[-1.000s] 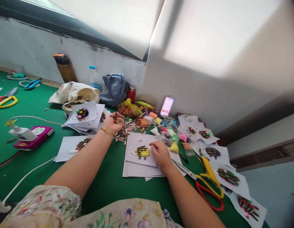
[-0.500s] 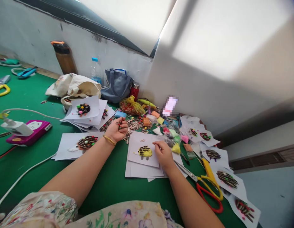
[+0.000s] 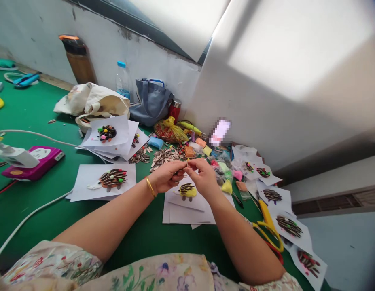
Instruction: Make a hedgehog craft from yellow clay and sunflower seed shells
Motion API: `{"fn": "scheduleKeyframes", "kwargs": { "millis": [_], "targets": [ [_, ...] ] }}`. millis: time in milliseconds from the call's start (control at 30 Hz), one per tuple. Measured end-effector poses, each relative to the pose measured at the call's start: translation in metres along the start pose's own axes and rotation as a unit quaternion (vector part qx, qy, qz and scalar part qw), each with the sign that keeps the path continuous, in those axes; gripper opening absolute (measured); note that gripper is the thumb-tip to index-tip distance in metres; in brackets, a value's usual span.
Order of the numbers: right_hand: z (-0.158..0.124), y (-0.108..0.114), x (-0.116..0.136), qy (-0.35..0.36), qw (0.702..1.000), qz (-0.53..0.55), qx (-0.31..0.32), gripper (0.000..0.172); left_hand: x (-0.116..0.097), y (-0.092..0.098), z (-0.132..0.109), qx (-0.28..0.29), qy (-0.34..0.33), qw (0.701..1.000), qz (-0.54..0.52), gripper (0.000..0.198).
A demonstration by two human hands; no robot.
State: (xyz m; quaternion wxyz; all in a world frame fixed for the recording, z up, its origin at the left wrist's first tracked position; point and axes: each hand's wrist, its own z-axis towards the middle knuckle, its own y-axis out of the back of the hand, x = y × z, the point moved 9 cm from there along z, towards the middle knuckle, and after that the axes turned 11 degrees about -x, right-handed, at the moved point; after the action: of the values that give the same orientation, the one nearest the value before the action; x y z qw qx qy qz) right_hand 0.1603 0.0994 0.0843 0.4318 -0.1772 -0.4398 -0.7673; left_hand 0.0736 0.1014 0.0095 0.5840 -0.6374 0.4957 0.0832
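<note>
My left hand [image 3: 168, 176] is curled closed above the paper, with dark sunflower seeds partly visible among its fingers. Against its fingertips, my right hand [image 3: 203, 177] is closed in a pinch; whatever lies between the touching fingertips is too small to make out. Below both hands is a white sheet [image 3: 175, 216] bearing a yellow clay hedgehog [image 3: 191, 193] with seed spines, a pale snout and dark feet. Just beyond my left hand spreads a pile of striped sunflower seeds [image 3: 166, 157].
Bagged coloured clay [image 3: 226, 186] lies right of the sheet. Scissors [image 3: 274, 234] sit by my right forearm. Finished hedgehog pictures [image 3: 289, 226] line the right edge, others [image 3: 111, 180] lie left. A purple power bank [image 3: 35, 161], cable, bags and bottles [image 3: 123, 83] stand farther out.
My left hand has moved right from beside the seed pile to above the sheet. My right hand has lifted off the paper's right edge, and their fingertips now meet.
</note>
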Motion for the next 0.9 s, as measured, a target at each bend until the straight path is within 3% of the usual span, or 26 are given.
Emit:
{"fn": "scheduleKeyframes", "kwargs": {
  "millis": [200,367,567,733,900],
  "targets": [
    [-0.012,0.02,-0.015,-0.033,0.997,0.026,-0.057,0.019,0.008,0.003,0.0,-0.011,0.05,0.998,-0.035,0.015],
    [-0.042,0.038,-0.046,-0.09,0.994,0.011,-0.064,0.007,0.002,0.021,0.007,-0.073,0.056,0.985,-0.146,0.015],
    [-0.074,0.021,-0.054,-0.056,0.997,-0.054,0.008,0.011,-0.002,0.031,0.014,-0.091,0.049,0.979,-0.175,0.015],
    [-0.075,0.012,-0.04,0.009,0.991,-0.133,0.015,0.012,-0.001,0.032,0.015,-0.1,0.047,0.976,-0.189,0.017],
    [-0.076,0.005,-0.039,0.027,0.986,-0.159,0.032,0.011,-0.001,0.031,0.015,-0.092,0.051,0.971,-0.214,0.015]
  ]
}}
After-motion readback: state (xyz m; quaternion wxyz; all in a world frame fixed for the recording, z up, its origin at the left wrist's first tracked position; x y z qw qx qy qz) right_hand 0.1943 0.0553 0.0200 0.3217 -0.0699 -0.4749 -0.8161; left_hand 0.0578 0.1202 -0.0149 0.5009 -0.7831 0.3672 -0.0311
